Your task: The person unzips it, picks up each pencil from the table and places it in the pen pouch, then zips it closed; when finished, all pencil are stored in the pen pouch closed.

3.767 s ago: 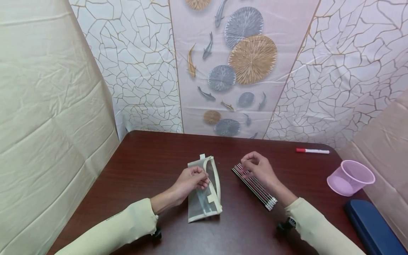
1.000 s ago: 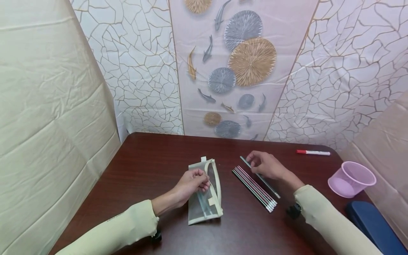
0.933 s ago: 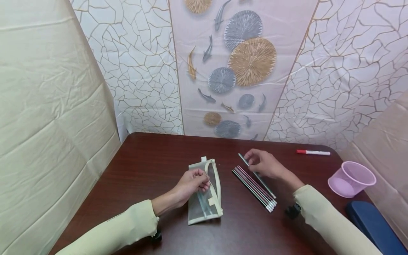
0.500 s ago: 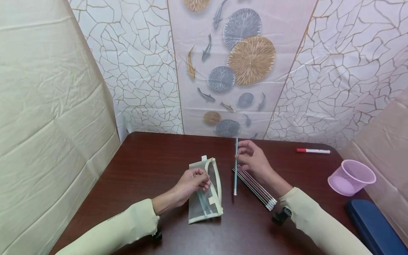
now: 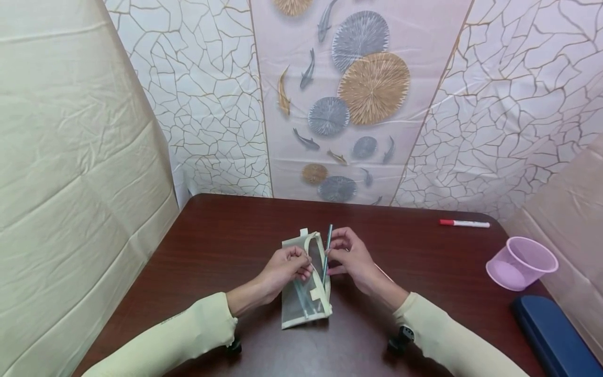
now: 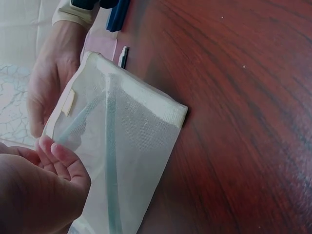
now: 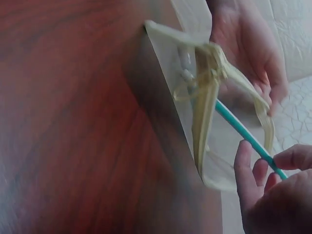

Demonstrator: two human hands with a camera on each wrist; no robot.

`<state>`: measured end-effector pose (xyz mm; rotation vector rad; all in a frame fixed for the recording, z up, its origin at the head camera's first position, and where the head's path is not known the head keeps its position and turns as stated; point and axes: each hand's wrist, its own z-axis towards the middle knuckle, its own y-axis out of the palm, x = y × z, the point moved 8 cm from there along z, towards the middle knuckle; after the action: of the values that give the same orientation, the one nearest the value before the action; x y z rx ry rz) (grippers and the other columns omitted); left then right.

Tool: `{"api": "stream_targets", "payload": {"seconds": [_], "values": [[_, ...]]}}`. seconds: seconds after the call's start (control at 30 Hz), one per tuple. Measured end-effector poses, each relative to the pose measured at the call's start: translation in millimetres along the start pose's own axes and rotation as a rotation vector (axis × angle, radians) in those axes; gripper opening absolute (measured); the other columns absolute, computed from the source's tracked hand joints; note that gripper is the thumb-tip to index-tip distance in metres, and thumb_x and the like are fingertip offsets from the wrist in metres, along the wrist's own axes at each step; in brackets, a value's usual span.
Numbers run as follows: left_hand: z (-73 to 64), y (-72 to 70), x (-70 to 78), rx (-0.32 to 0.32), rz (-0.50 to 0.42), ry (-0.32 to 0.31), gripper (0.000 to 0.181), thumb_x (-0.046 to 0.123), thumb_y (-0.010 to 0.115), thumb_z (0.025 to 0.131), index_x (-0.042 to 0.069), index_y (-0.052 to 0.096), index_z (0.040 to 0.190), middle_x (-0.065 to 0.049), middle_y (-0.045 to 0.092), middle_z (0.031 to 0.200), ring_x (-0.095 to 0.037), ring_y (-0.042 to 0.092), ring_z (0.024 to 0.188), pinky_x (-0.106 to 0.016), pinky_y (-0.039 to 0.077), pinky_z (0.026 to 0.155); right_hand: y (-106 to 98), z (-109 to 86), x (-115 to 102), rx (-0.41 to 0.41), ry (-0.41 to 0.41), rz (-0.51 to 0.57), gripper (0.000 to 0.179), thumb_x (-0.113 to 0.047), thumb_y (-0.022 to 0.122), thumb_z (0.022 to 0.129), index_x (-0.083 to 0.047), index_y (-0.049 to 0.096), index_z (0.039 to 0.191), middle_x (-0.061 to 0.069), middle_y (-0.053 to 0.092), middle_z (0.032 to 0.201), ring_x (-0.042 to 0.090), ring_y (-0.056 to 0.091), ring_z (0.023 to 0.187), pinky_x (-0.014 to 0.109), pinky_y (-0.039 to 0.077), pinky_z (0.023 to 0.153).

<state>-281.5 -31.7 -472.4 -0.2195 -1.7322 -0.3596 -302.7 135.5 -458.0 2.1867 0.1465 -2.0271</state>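
Observation:
A mesh pencil pouch [image 5: 294, 303] with cream trim stands on the table, its zip opening spread. My left hand [image 5: 287, 267] pinches the near edge of that opening. My right hand [image 5: 353, 262] holds a teal pencil [image 7: 241, 127] between thumb and fingers, the pencil's lower end inside the opening. Through the mesh, in the left wrist view, another teal pencil [image 6: 111, 161] lies lengthwise in the pouch, and the held one slants across to meet it near the bottom corner. The loose pencils [image 6: 123, 57] on the table are mostly hidden by my right hand and forearm.
Toward the back right lies a red-capped marker [image 5: 464, 223]. A pink mesh cup [image 5: 520, 264] stands by the table's right edge, with a dark blue case [image 5: 556, 332] in front of it. Patterned cloth [image 5: 212, 104] hangs behind the table.
My right hand has picked the teal pencil off the row, turned it upright and carried it left into the pouch opening. The left hand has kept its pinch on the pouch edge.

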Motion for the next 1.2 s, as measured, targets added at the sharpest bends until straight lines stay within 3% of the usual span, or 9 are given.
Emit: {"api": "stream_targets", "payload": {"seconds": [0.43, 0.7, 1.2], "values": [[-0.4, 1.5, -1.4, 0.051, -0.035, 0.006, 0.006, 0.007, 0.06, 0.1, 0.005, 0.055, 0.1, -0.001, 0.07, 0.082, -0.008, 0.067, 0.075, -0.023, 0.056, 0.073, 9.1, -5.3, 8.5, 0.069, 0.039, 0.055, 0.042, 0.007, 0.062, 0.093, -0.002, 0.046, 0.13, 0.007, 0.058, 0.1, 0.019, 0.064, 0.081, 0.044, 0.067, 0.069], [0.1, 3.0, -1.6, 0.081, -0.069, -0.012, 0.006, 0.007, 0.06, 0.099, 0.004, 0.056, 0.1, -0.001, 0.069, 0.082, -0.008, 0.066, 0.074, -0.022, 0.057, 0.072, 5.5, -3.5, 5.2, 0.132, -0.012, 0.067, 0.043, 0.009, 0.062, 0.092, -0.003, 0.043, 0.13, 0.009, 0.052, 0.104, 0.02, 0.064, 0.082, 0.044, 0.067, 0.069], [2.9, 1.7, -2.4, 0.107, -0.07, 0.022, 0.007, 0.005, 0.06, 0.098, 0.002, 0.055, 0.102, -0.003, 0.07, 0.08, -0.008, 0.067, 0.073, -0.023, 0.057, 0.072, 7.6, -3.7, 5.9, 0.098, 0.051, 0.019, 0.044, 0.009, 0.062, 0.092, -0.001, 0.043, 0.131, 0.01, 0.056, 0.102, 0.02, 0.065, 0.079, 0.041, 0.066, 0.067]]}}
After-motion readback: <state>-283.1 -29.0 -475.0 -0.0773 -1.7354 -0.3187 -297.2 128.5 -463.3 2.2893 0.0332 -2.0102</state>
